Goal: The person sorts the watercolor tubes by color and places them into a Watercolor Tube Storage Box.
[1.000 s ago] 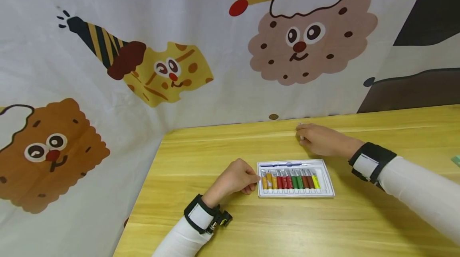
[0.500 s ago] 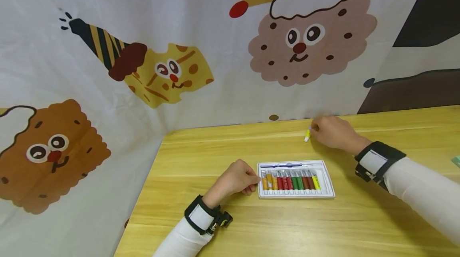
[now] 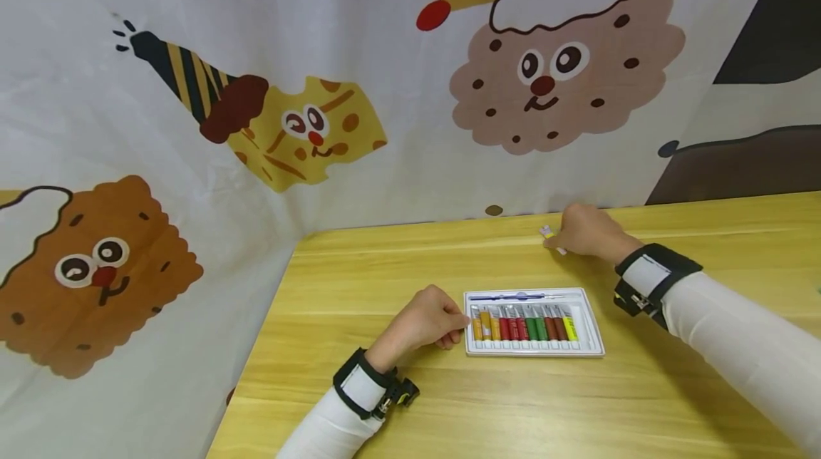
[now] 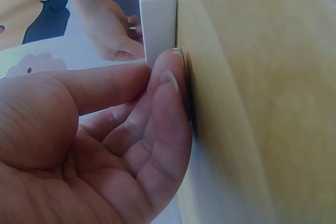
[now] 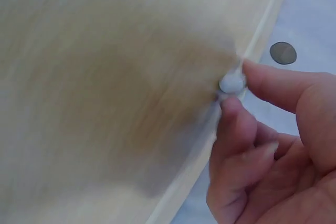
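A white plastic tray (image 3: 586, 327) lies on the table, holding a row of paint tubes (image 3: 524, 327) in yellow, red, green and brown, with a blue paintbrush (image 3: 507, 297) in its upper groove. My left hand (image 3: 428, 318) pinches the tray's left edge; in the left wrist view the thumb and fingers meet at the tray's white side (image 4: 159, 17). Behind the tray, at the back of the table, my right hand (image 3: 590, 234) pinches a small yellow paint tube (image 3: 547, 231). Its white cap (image 5: 232, 83) faces the right wrist camera; the rest is mostly hidden.
The wooden table (image 3: 513, 402) ends at the back against a white cloth (image 3: 404, 88) with cartoon prints. The cloth also hangs along the table's left side. Both wrists wear black straps (image 3: 364, 384).
The yellow tube has turned in my right hand: its cap pointed down to the left, and now points down to the right. My left hand stays on the tray. The head view shifts slightly.
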Demonstrator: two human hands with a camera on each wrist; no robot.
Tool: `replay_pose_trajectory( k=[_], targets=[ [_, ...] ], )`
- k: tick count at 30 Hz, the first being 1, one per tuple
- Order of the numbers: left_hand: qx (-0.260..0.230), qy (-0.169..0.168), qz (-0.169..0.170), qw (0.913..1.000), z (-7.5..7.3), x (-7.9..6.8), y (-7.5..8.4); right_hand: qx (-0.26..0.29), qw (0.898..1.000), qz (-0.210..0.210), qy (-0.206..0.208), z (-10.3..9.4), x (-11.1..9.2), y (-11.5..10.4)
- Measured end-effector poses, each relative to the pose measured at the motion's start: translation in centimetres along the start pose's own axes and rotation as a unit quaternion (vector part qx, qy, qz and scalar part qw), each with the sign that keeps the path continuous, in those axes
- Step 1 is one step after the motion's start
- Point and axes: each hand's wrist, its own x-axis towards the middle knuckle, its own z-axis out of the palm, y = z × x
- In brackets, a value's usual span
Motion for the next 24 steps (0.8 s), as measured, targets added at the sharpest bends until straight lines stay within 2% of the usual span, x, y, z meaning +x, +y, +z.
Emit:
replay_pose_trajectory(
  k=[3,6,16,24],
  targets=[
    [0.001,0.001,-0.004,1.0000,0.0,0.0,0.0,0.021,1.000,0.005,-0.021,0.0,0.0,0.0],
    [-0.001,0.001,-0.004,1.0000,0.0,0.0,0.0,0.029,0.999,0.004,-0.025,-0.1,-0.2,-0.1],
    [-0.004,-0.001,-0.002,1.0000,0.0,0.0,-0.1,0.034,0.999,-0.020,-0.011,-0.8,-2.2,0.2],
    [-0.007,-0.002,0.001,1.0000,0.0,0.0,-0.1,0.045,0.998,-0.049,0.023,-1.8,-4.6,0.2]
  ],
)
